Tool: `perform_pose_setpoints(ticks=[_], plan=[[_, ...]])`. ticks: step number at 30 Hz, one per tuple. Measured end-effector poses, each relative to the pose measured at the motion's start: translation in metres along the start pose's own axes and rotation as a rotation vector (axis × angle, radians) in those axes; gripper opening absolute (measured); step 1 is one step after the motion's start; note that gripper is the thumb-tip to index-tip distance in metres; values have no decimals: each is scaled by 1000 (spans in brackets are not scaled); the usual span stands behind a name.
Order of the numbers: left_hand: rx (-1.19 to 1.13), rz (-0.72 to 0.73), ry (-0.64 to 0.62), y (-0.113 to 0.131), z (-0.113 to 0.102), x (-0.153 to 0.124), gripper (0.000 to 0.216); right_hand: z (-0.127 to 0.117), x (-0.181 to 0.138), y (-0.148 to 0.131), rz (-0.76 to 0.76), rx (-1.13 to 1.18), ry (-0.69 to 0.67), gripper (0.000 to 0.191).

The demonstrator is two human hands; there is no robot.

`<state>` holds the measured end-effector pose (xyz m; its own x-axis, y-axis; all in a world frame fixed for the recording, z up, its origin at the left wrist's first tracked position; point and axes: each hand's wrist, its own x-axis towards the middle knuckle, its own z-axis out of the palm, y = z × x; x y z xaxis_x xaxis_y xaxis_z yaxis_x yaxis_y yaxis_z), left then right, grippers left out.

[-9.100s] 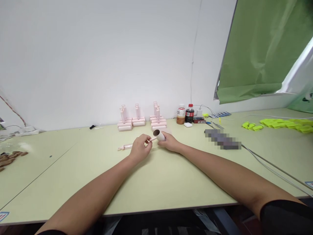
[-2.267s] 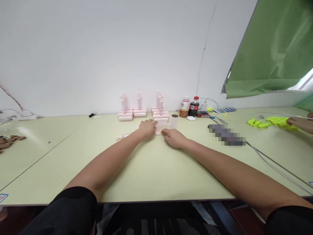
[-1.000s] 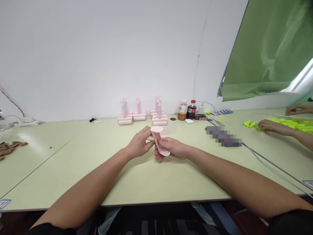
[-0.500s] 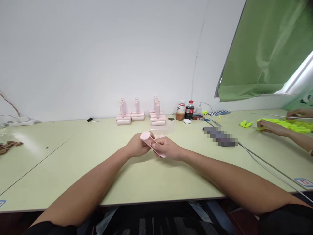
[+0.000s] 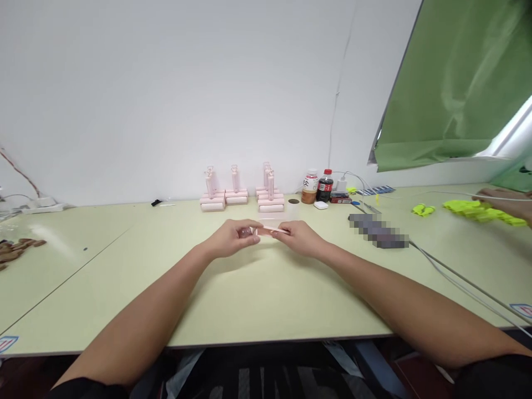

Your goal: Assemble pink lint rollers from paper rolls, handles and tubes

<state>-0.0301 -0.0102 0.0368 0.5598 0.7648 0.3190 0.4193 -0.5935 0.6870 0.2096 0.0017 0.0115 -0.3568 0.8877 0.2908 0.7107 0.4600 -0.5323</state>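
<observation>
My left hand (image 5: 233, 237) and my right hand (image 5: 297, 237) meet over the middle of the pale green table (image 5: 257, 299). Between them lies a pale pink roller cover (image 5: 266, 229), held level by its two ends. Both hands have their fingers closed on it. A white paper roll (image 5: 293, 209) with a dark core stands upright just beyond my right hand. Finished pink lint rollers (image 5: 236, 191) stand in a row at the back by the wall.
Two drink bottles (image 5: 316, 189), a charger and cables sit at the back right. A blurred dark object (image 5: 378, 233) lies to the right. Another person's hand (image 5: 505, 200) reaches over yellow-green pieces (image 5: 482, 210) at the far right. Brown pieces (image 5: 16, 249) lie at the far left.
The pink cover, held tilted upward half a second ago, now lies level between my hands and a little farther from me. The other person's hands have drawn back to the right.
</observation>
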Motion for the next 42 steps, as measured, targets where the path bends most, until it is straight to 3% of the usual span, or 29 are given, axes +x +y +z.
perform_pose_setpoints(ticks=[3, 7, 10, 12, 14, 16, 24, 30, 38, 42], plan=[[138, 26, -64, -3, 4, 0, 31, -5, 5, 8, 19, 109, -4, 37], [226, -19, 99, -14, -2, 2, 24, -15, 14, 21, 125, 448, 103, 39], [238, -73, 200, -19, -5, 3, 23, -10, 16, 30, 109, 252, 166, 29], [254, -96, 211, -21, -5, 3, 23, 0, 13, 29, -43, 34, 64, 28], [271, -113, 191, -23, -2, 5, 23, 13, 10, 24, -218, -86, -83, 38], [295, -130, 160, -26, 1, 7, 24, 23, 7, 17, -294, -157, -184, 50], [427, -195, 71, -43, 10, 16, 22, 27, -8, -4, -256, -288, -395, 72], [549, -172, -49, -44, 20, 22, 17, 30, -32, -30, -163, -236, -553, 88], [532, -101, -103, -42, 26, 26, 19, 34, -26, -23, -84, -212, -545, 94], [488, -59, -94, -43, 28, 27, 35, 35, -19, -15, -83, -205, -520, 91]])
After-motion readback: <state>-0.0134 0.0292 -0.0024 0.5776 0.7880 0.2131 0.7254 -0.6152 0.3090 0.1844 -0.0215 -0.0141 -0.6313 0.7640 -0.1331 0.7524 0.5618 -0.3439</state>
